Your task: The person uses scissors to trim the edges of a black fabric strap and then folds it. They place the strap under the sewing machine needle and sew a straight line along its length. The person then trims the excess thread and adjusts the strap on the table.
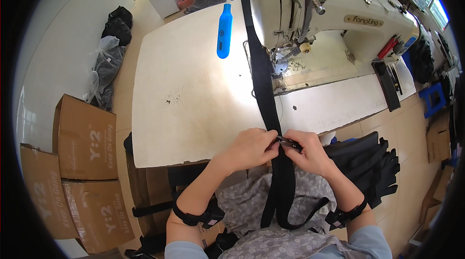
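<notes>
A long black fabric strap [262, 77] runs past the left side of the sewing machine [334, 4], over the table's front edge and down onto my lap. My left hand [249, 148] is closed on the strap at that edge, thumb and fingers pinching it. Close beside it, my right hand [310, 152] is wrapped round small dark thread snips [292, 144]. Their tips point left at the strap, between the two hands. Whether the blades touch the fabric is too small to tell. The strap's lower part [282, 191] hangs in folds against a grey patterned apron [244, 201].
A blue stick lamp [224, 33] hangs above the white table [189, 89]. A black phone [386, 86] lies at the table's right. Black fabric pieces [363, 162] are heaped right of my lap. Cardboard boxes [87, 138] and bagged dark goods [107, 67] stand on the left.
</notes>
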### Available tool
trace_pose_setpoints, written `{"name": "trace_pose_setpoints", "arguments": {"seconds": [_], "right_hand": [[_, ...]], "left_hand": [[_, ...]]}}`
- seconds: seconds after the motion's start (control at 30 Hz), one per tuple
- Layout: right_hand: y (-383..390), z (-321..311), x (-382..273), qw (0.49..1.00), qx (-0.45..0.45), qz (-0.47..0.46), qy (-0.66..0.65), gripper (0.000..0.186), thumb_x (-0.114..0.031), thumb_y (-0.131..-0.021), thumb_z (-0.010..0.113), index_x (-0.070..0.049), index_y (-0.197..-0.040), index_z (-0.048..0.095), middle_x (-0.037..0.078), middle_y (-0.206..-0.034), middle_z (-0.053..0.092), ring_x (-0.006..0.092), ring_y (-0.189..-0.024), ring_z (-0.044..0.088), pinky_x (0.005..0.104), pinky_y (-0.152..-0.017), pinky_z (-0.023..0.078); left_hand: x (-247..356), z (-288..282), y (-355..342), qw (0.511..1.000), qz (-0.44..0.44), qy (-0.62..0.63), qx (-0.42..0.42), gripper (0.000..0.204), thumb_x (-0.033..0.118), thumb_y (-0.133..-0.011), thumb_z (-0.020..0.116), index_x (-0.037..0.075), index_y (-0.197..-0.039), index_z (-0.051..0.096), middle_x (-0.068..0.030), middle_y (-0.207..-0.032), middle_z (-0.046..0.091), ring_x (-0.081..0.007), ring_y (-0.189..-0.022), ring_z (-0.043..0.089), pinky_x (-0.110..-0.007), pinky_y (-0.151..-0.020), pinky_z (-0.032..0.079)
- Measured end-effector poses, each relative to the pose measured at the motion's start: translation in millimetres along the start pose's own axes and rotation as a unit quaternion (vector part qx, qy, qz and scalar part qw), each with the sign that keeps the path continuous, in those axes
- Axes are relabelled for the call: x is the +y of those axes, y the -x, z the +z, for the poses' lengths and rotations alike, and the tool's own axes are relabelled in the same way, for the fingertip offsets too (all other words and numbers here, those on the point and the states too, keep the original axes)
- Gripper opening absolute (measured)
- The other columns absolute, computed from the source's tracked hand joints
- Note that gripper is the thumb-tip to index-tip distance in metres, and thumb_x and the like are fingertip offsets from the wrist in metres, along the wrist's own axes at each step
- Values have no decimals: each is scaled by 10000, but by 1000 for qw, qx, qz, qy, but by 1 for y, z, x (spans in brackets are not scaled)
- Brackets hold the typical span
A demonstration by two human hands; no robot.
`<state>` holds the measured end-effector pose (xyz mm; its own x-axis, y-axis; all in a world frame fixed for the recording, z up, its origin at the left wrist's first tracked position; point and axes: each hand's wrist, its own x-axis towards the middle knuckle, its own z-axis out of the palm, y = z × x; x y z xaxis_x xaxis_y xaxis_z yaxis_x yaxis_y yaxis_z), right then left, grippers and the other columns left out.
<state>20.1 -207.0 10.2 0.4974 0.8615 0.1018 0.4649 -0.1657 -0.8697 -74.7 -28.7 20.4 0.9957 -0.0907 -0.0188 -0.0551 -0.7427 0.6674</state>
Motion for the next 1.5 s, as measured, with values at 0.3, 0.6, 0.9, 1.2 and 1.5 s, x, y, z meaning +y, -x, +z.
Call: {"name": "trace_pose_setpoints", "arguments": {"seconds": [0.3,0.6,0.9,1.2,1.5], "right_hand": [[-3,-8,2,998,-10,11,57,140,-94,-773,628,-6,-857,561,161,-661,562,345,-606,572,385,-577,458],[6,-11,-3,995,24,70,74,366,-335,-865,699,-78,-1077,547,105,-672,586,246,-584,603,341,-535,453],[12,-16,-14,922,114,-94,357,194,-273,-838,702,-114,-925,633,22,-690,494,188,-508,496,316,-510,370],[8,-7,-13,887,117,-104,434,142,-241,-836,682,-122,-880,619,19,-692,476,162,-526,515,315,-536,341],[9,-4,-13,883,97,-84,452,160,-147,-784,672,-106,-926,610,24,-710,504,162,-539,526,320,-567,351]], "left_hand": [[-18,-1,14,993,89,-9,76,81,32,-755,639,-2,-753,566,-137,-698,523,-304,-679,538,-412,-583,443],[-12,26,-5,981,83,76,160,135,-16,-706,608,-55,-689,480,-122,-1014,489,-236,-848,512,-324,-714,452],[-13,29,-8,977,36,148,152,122,-46,-752,589,-64,-714,474,-102,-1014,501,-183,-732,509,-294,-657,433],[-12,29,-7,978,37,136,151,101,-45,-760,589,-78,-749,494,-104,-1020,500,-173,-698,512,-292,-641,435],[-8,31,-9,980,39,101,164,148,1,-756,613,-66,-714,488,-116,-999,503,-230,-793,533,-321,-727,451]]}}
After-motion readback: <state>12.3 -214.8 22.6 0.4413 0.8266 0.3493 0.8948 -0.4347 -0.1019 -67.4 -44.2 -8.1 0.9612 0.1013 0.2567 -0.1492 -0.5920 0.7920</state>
